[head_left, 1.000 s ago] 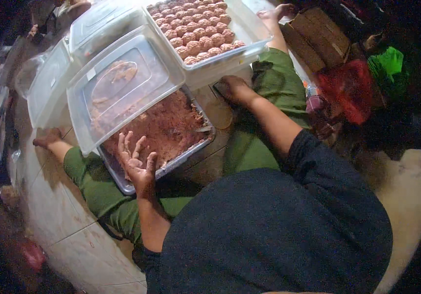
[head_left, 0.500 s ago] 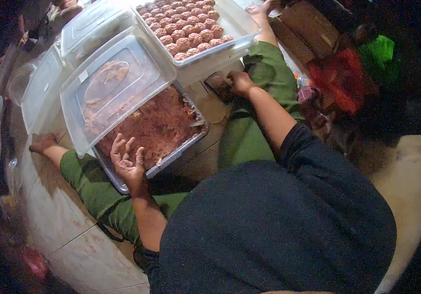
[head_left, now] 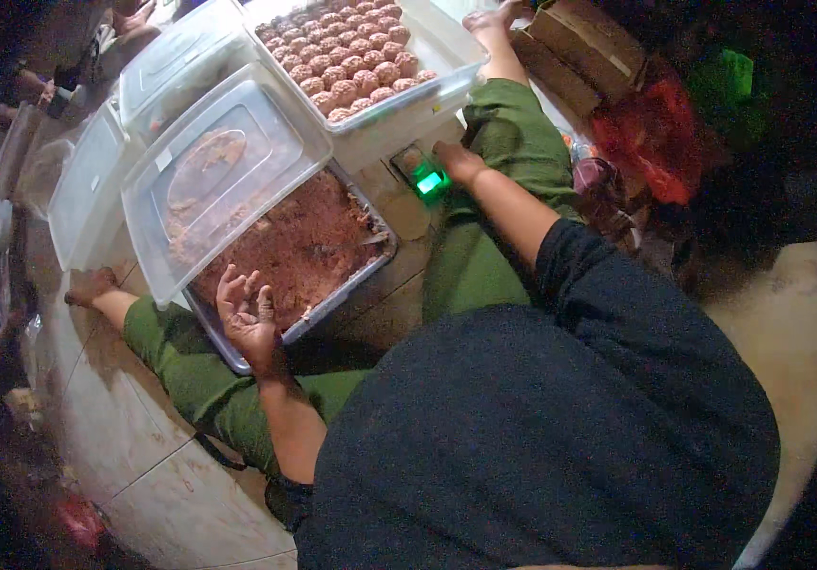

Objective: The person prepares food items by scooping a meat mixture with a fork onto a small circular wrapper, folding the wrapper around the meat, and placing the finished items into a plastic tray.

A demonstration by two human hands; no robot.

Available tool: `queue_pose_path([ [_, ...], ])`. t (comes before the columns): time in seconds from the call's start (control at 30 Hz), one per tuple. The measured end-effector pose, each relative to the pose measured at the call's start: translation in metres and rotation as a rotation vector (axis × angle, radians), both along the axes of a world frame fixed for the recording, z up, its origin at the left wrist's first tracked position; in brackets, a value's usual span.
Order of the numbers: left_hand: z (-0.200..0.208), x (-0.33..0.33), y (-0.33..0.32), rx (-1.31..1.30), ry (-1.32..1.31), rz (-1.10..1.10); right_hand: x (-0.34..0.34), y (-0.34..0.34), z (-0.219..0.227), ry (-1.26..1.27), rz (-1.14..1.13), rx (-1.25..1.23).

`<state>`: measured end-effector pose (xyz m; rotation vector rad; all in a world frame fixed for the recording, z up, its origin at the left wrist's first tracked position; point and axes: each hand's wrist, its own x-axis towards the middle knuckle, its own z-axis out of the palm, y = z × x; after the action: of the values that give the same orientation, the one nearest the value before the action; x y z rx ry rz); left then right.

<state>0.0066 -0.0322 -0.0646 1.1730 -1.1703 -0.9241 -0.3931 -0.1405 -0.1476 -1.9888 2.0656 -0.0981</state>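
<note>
My left hand (head_left: 249,313) is raised, palm up, over the near edge of a shallow plastic tub (head_left: 332,309). Its fingers are loosely bent and apart, smeared with pale residue, and hold nothing. Reddish-brown crumbly mixture (head_left: 304,252) fills the tub, and a translucent lid (head_left: 156,185) rests tilted across its far part. Farther right, my right hand (head_left: 461,164) is closed at the side of a small dark device (head_left: 410,163), apparently a digital scale, with a green-lit display. Its fingertips are partly hidden.
Beyond the tub, a clear container (head_left: 446,43) holds rows of round brown balls (head_left: 346,57). More translucent lidded boxes (head_left: 90,190) stand at the left. My outstretched legs (head_left: 513,142) flank the containers. Cardboard (head_left: 584,52) and a red plastic bag (head_left: 651,128) lie to the right.
The scale's display has lit up green. My right hand has drawn slightly back to the device's side. The left hand stays nearly still, and the whole view has shifted a little.
</note>
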Motion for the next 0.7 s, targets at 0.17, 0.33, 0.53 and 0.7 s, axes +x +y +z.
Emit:
queue_pose_path([
  [0.17,-0.014,0.005,-0.001,-0.039,-0.022,-0.006,0.007,0.002,0.001,-0.016,0.03,0.059],
  [0.33,-0.013,0.007,-0.002,-0.073,-0.139,-0.041,0.003,-0.008,-0.007,-0.104,-0.041,-0.128],
  [0.53,-0.008,0.005,-0.004,-0.079,-0.384,0.037,-0.011,-0.015,0.097,-0.148,0.169,-0.07],
  [0.7,-0.003,-0.003,-0.001,0.088,-0.163,0.041,-0.028,-0.027,0.119,-0.385,0.266,-0.006],
])
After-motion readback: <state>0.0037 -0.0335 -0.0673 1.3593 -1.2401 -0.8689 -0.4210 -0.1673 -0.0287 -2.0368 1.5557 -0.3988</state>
